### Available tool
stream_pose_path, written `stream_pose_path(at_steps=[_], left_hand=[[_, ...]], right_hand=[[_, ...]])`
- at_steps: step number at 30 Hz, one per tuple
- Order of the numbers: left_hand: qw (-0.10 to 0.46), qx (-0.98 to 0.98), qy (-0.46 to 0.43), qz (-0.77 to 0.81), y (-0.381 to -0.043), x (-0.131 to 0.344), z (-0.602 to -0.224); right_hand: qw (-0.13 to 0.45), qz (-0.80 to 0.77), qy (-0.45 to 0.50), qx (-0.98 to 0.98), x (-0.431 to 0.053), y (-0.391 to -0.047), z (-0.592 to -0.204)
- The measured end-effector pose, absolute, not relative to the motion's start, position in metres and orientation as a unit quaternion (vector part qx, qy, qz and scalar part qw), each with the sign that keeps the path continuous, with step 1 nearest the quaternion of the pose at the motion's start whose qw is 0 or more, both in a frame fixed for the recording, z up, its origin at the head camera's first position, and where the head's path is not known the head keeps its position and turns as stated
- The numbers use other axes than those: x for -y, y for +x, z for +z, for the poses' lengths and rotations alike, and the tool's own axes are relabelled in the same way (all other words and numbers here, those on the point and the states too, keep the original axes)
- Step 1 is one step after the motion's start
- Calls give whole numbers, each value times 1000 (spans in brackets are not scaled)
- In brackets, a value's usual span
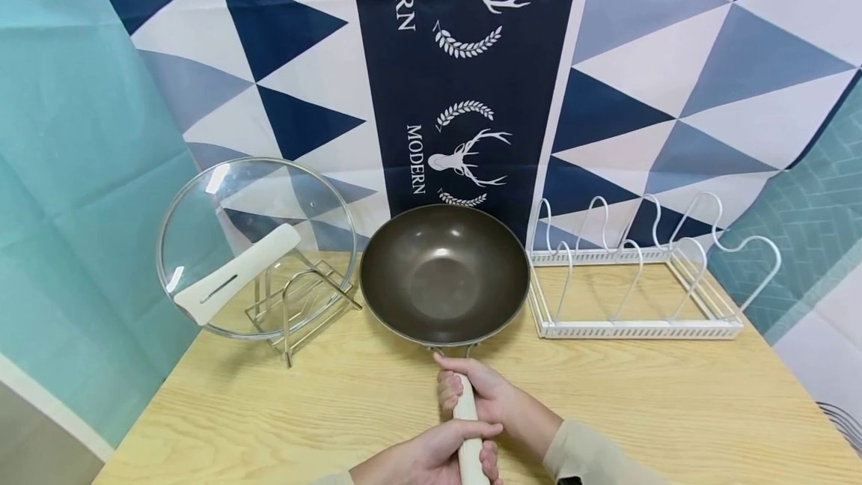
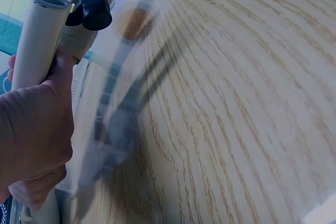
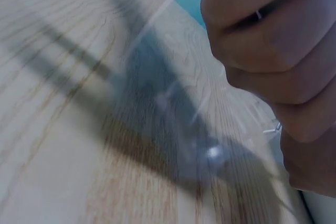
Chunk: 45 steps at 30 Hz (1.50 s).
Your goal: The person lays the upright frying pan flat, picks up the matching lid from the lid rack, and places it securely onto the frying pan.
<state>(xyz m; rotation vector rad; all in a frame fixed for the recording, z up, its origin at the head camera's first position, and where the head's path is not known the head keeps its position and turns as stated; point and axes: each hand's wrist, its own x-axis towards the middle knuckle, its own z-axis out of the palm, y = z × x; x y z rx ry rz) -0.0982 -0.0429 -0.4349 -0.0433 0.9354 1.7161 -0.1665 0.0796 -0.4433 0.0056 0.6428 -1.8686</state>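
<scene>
A dark-coated wok [image 1: 444,275] is in the middle of the head view, its bowl facing me and its long cream handle [image 1: 466,404] running down toward me. My right hand [image 1: 481,389] grips the handle near the wok, its index finger stretched along toward the bowl. Behind it, my left hand [image 1: 447,451] wraps the handle closer to its end, the thumb lying across the top. The left wrist view shows the handle's open end [image 2: 41,40] sticking out past the left hand [image 2: 37,135]. Curled fingers of the right hand [image 3: 278,51] fill the right wrist view's upper right.
At left, a glass lid [image 1: 316,204] with a cream grip [image 1: 239,273] leans upright in a metal wire stand [image 1: 288,320]. To the right stands a white rack [image 1: 640,330] with several looped dividers. A patterned cloth [image 1: 465,81] hangs behind the wooden table [image 1: 303,410].
</scene>
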Motion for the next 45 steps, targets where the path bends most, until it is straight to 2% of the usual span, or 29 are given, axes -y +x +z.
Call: stream_pose_path(at_steps=[12,26,36,45], left_hand=[[563,-400,-18,723,-97,42,-430],[557,-406,2,725,-97,41,-415],[558,-404,2,725,-96,40,-407],[557,-406,-7,724,-95,39,-403]], right_hand=[[527,-796,27,-297,-78,-161,-437],[545,-791,27,-275,-79,-161,-425],[556,-785,25,-274,-81,-166,-435],[559,-783,44,-269,-80,-162,-421]])
